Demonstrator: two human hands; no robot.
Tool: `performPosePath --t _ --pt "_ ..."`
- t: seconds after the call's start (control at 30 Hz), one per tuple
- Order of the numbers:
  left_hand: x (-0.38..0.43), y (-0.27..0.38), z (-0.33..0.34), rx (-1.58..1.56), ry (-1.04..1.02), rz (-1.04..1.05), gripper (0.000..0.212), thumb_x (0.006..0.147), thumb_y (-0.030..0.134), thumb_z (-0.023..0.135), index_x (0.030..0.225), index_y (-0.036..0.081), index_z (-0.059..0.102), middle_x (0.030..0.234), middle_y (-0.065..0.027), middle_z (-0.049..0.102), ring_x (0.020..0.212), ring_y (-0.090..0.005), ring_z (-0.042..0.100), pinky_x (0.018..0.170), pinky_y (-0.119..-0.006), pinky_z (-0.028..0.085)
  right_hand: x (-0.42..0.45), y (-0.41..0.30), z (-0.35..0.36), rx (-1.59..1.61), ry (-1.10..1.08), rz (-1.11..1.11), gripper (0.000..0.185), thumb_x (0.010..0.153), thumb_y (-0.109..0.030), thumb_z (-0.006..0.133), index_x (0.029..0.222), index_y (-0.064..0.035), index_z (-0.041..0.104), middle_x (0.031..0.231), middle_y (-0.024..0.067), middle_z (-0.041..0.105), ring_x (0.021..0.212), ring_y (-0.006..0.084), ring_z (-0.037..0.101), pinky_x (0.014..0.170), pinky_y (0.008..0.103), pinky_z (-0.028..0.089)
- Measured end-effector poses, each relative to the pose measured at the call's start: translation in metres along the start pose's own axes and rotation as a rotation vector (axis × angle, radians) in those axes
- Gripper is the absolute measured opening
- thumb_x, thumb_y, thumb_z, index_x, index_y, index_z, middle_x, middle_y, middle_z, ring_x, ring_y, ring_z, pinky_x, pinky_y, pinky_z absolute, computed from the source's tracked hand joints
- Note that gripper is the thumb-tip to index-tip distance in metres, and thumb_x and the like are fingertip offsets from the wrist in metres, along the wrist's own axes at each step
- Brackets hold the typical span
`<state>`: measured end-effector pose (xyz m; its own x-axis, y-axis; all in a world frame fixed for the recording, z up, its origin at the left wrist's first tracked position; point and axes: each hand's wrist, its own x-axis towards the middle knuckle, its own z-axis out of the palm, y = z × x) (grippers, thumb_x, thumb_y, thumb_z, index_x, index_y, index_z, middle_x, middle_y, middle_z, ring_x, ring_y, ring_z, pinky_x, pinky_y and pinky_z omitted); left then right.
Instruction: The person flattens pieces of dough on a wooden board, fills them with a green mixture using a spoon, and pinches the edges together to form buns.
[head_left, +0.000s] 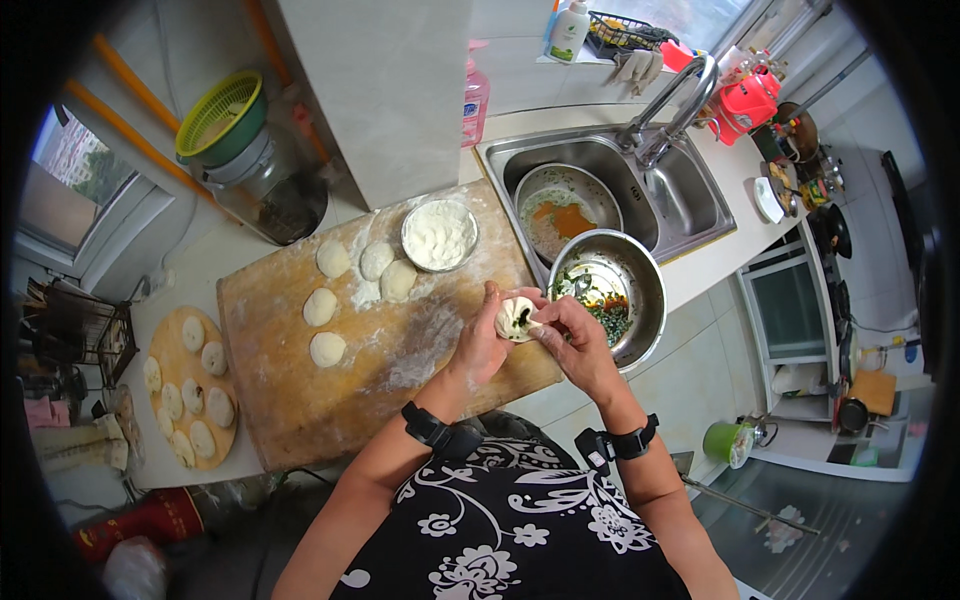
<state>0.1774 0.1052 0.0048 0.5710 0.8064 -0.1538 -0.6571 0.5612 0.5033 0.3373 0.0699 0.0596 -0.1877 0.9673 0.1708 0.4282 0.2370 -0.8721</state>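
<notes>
My left hand (480, 341) cups a filled dough bun (514, 318) with a small opening that shows dark green filling. At its right side, the fingers of my right hand (574, 337) pinch the edge of the dough. Just beyond my right hand is a steel bowl (654, 300) holding chopped green filling and a spoon. Several pale dough balls (321, 307) lie on the floured wooden board (285, 405), beside a bowl of white flour (440, 235). On a round wooden board (178, 330) at the left, several flattened filled buns (220, 407) are laid out.
Behind the steel bowl, a double sink (694, 195) holds a metal basin (570, 176) with cloudy liquid and orange residue. A curved faucet (675, 105) rises over it. A glass jar (281, 191) topped by a green basin and yellow colander (225, 112) stands at the back left.
</notes>
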Motion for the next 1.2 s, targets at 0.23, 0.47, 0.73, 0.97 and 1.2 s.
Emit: performPosePath --t 0.23,0.47,0.73,0.97,1.2 --pt "-0.007 0.007 0.008 0.165 0.072 -0.118 0.061 0.098 0.054 0.028 0.115 0.002 0.056 0.105 -0.0095 0.062 0.097 -0.0185 0.061 0.083 -0.036 0.052 0.009 -0.02 -0.016 -0.234 -0.079 -0.113 0.026 0.077 0.001 0.066 0.101 -0.0062 0.06 0.088 0.0104 0.054 0.08 0.027 0.06 0.069 0.0338 0.049" --pt "-0.003 0.018 0.0 0.55 -0.009 -0.277 0.072 0.095 0.062 0.025 0.113 0.001 0.057 0.088 -0.007 0.063 0.076 -0.0144 0.063 0.064 -0.031 0.055 0.016 -0.04 -0.018 -0.182 -0.167 0.047 0.018 0.077 0.001 0.069 0.092 -0.0045 0.061 0.089 0.008 0.059 0.083 0.026 0.062 0.072 0.0336 0.05" --pt "-0.017 0.029 0.004 0.367 -0.098 -0.195 0.083 0.09 0.07 0.023 0.115 -0.001 0.057 0.079 -0.0061 0.063 0.067 -0.0135 0.062 0.052 -0.026 0.05 0.018 -0.036 -0.021 -0.216 -0.147 -0.152 0.018 0.075 0.0 0.069 0.089 -0.0057 0.06 0.084 0.0086 0.055 0.077 0.0283 0.06 0.066 0.0348 0.049" --pt "-0.009 0.022 -0.008 0.822 0.049 -0.07 0.078 0.089 0.071 0.025 0.104 0.003 0.06 0.078 -0.0059 0.063 0.073 -0.0151 0.064 0.057 -0.03 0.053 0.025 -0.047 -0.022 -0.387 -0.328 -0.34 0.023 0.074 0.004 0.065 0.095 -0.0065 0.061 0.09 0.0088 0.055 0.077 0.0271 0.06 0.065 0.0343 0.051" --pt "-0.011 0.012 0.013 -0.017 0.281 -0.114 0.065 0.09 0.069 0.034 0.096 0.008 0.057 0.089 -0.0056 0.062 0.079 -0.0175 0.063 0.065 -0.035 0.053 0.019 -0.054 -0.001 -0.413 -0.234 -0.251 0.045 0.071 0.005 0.064 0.112 -0.0107 0.061 0.103 0.0103 0.055 0.09 0.028 0.06 0.073 0.0337 0.053"
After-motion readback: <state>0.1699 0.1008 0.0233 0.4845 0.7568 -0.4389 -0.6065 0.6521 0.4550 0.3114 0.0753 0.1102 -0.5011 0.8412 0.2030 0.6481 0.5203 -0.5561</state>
